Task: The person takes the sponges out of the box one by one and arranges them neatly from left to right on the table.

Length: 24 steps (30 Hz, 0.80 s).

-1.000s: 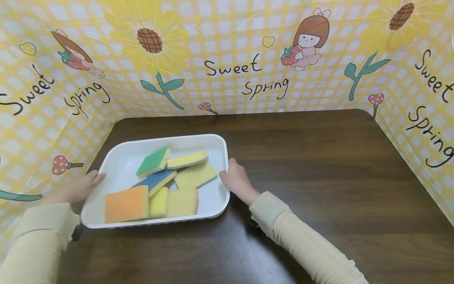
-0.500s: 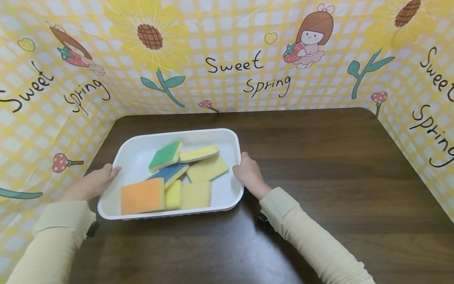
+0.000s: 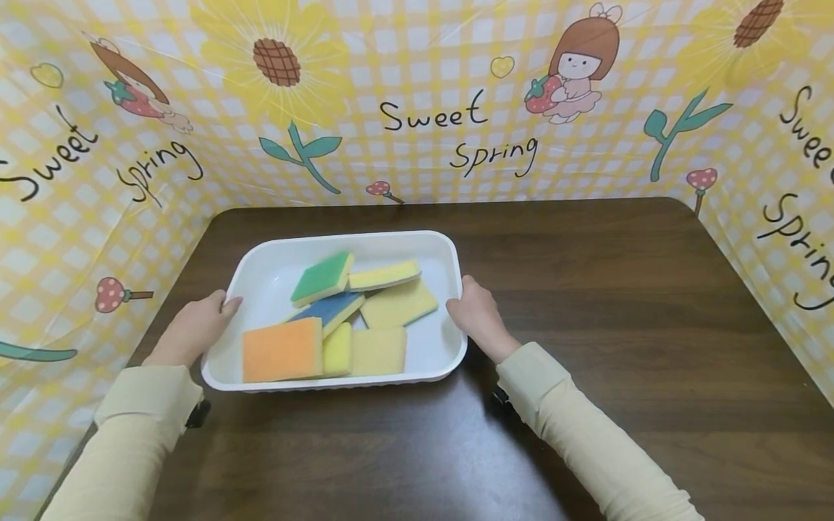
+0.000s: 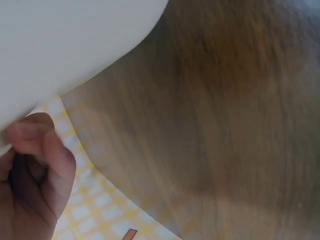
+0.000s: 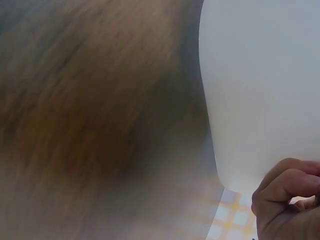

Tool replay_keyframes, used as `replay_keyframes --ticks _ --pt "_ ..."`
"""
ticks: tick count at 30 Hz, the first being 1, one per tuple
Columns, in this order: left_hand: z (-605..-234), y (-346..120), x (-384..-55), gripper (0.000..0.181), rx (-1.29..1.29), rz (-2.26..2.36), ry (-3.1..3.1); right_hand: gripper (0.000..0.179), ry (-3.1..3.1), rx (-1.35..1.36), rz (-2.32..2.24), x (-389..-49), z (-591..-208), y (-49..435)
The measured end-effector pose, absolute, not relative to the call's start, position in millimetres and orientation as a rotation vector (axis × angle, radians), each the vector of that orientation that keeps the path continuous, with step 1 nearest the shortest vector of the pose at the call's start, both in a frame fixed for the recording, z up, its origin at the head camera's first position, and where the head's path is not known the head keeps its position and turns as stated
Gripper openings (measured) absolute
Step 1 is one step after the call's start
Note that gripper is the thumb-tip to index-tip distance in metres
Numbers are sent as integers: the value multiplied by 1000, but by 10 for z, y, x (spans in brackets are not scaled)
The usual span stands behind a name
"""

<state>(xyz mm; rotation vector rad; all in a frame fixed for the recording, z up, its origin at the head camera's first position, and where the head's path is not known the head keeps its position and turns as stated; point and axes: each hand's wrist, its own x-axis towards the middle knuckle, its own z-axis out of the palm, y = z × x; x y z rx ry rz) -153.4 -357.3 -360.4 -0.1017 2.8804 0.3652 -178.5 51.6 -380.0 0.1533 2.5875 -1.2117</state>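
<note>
A white plastic tray (image 3: 260,278) is held between both hands above the dark table. My left hand (image 3: 195,327) grips its left rim, thumb over the edge; the left wrist view shows that hand (image 4: 42,160) with curled fingers under the rim. On the other short side my right hand (image 3: 481,315) pinches the right rim, its fingers (image 5: 285,187) bent beneath. Inside lie several sponges: a green one (image 3: 322,278), a blue one (image 3: 331,310), an orange one (image 3: 282,349) at the front left, a bright yellow one (image 3: 337,349) and some pale yellow ones (image 3: 378,351).
The dark wooden table (image 3: 586,304) spreads out to the right and in front of the tray. Yellow checked cloth (image 3: 417,58) with printed flowers and lettering walls in the back and both sides.
Both hands have carried the tray to the right and slightly away toward the back of the table. The sponges keep their arrangement in it.
</note>
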Motion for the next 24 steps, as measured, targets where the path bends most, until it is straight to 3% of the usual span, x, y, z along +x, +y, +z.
replay_keyframes --ticks 24 --pt "-3571 -3203 -1593 55 -79 315 2861 39 2615 137 -1187 -1832 -3839 830"
